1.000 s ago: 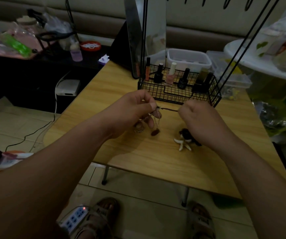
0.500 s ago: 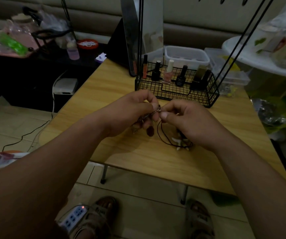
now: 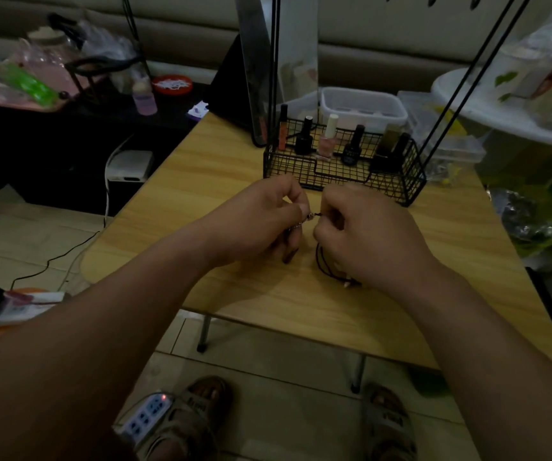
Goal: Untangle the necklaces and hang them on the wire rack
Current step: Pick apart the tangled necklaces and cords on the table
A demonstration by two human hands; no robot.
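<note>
Wood-grain table [image 3: 268,304]: centre of frame; bears all below.
Wire rack [image 3: 334,176]: black, upper centre, just beyond both hands.
Left hand [image 3: 258,221]: fingertips pinch the silvery chain necklace [image 3: 302,222], frame centre.
Right hand [image 3: 371,234]: pinches the black cord necklace [image 3: 321,261]; its loop trails down to the tabletop.
Tangle [image 3: 310,216]: between the two pinches, equally near each hand; strand lies left–right, so likely parted sideways.

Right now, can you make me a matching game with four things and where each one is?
1 pink bottle
2 black cord
3 silver chain
4 power strip

A on the floor
B pinched by the right hand
C inside the wire basket
D pinched by the left hand

Pairs: 1-C, 2-B, 3-D, 4-A.
</note>
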